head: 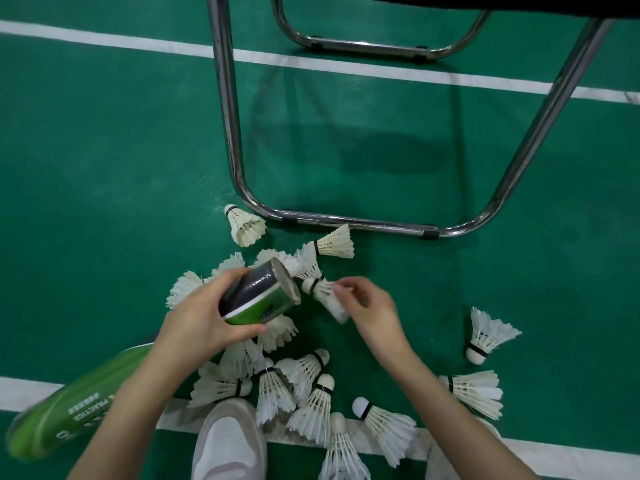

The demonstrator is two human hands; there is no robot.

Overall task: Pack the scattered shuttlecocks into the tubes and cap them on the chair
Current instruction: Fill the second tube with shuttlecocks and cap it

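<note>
On the court floor before the chair [349, 225], left hand [202, 317] grips the tube [259, 294], mouth tilted rightward to receive. Right hand [369, 310] pinches a shuttlecock [323, 294] by its feathers, cork-first beside the mouth. Others [311, 393] lie scattered.

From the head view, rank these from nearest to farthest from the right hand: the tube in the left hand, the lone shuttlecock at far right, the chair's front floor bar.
1. Tube, just left of the right hand.
2. Chair bar, up ahead.
3. Lone shuttlecock, out to the right.
</note>
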